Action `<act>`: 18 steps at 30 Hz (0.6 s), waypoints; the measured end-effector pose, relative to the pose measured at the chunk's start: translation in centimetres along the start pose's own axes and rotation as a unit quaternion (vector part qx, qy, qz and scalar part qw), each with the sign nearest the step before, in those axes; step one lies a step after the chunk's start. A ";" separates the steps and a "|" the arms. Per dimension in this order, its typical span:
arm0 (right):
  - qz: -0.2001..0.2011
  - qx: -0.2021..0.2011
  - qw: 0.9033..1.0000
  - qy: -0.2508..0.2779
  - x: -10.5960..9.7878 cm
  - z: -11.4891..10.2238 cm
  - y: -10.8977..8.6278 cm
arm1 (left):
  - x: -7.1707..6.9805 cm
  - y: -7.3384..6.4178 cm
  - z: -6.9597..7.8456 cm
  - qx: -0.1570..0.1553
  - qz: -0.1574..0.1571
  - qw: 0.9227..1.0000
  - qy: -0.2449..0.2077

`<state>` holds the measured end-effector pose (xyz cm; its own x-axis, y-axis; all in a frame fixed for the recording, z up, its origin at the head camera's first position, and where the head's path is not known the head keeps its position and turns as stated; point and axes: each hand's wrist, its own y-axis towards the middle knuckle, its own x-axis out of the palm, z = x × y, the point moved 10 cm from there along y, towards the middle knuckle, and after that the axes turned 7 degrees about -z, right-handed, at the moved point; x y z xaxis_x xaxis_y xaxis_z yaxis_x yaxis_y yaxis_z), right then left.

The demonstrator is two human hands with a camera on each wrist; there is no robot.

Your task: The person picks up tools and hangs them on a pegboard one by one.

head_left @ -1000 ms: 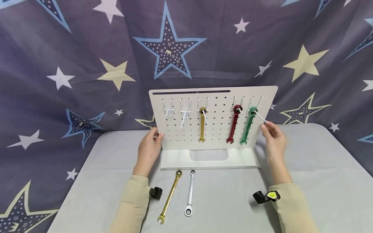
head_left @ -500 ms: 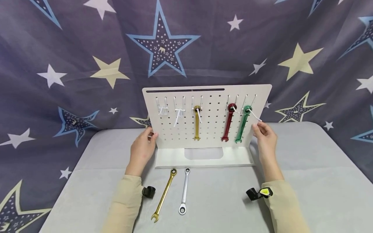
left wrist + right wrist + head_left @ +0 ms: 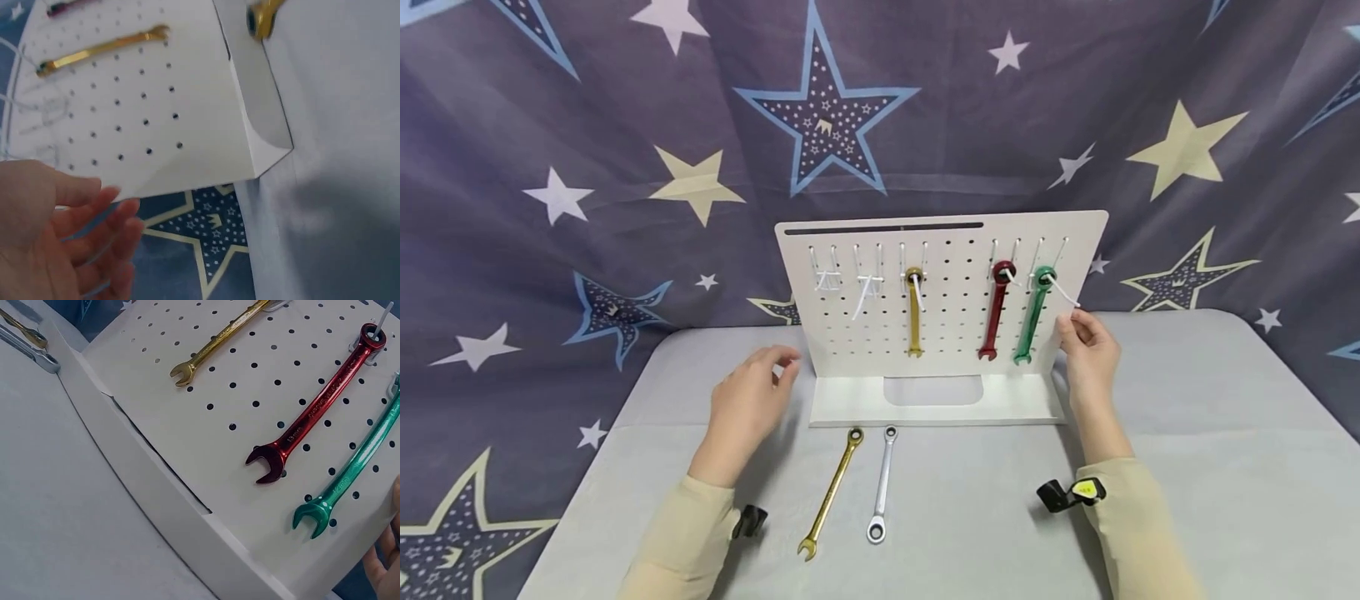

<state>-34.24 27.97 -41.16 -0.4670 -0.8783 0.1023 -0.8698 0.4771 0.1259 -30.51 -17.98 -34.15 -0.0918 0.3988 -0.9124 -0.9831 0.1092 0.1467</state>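
A white pegboard stand [image 3: 966,321] stands upright on the table. On its hooks hang a gold wrench [image 3: 914,321], a red wrench [image 3: 996,317] and a green wrench [image 3: 1033,321]. My left hand [image 3: 751,400] is off the board's left edge, fingers loosely bent and holding nothing; the left wrist view shows the thumb and fingers apart. With the right hand [image 3: 1092,354] I grip the board's right edge, and in the right wrist view its fingers [image 3: 375,569] reach behind that edge. Another gold wrench [image 3: 831,493] and a silver wrench [image 3: 883,485] lie in front of the stand.
Two white hooks at the board's left, an outer hook [image 3: 827,281] and an inner hook [image 3: 867,287], bear nothing. The grey-covered table [image 3: 970,508] reaches back to a star-patterned curtain [image 3: 955,125]. A black camera mount [image 3: 1060,496] sits on the right wrist.
My left hand has let go of the board's left edge and drawn back to the left. The right hand keeps its grip. The head view has shifted slightly.
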 end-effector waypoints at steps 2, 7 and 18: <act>0.004 -0.001 1.000 0.003 -0.3 -0.2 0.2 | 0.6 -0.7 0.7 0.015 -0.031 0.999 -0.016; 0.006 0.011 1.000 0.021 -0.5 0.0 0.5 | 2.8 -2.3 1.9 0.050 -0.095 0.990 -0.092; -0.005 0.044 0.999 0.028 0.0 0.5 0.0 | 6.9 -4.2 1.8 0.027 -0.214 0.969 -0.125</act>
<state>-34.32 27.97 -41.66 -0.4512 -0.8785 0.1569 -0.8859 0.4621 0.0398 -26.78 -14.07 -40.43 0.3693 0.5145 -0.7739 -0.9128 0.3570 -0.1982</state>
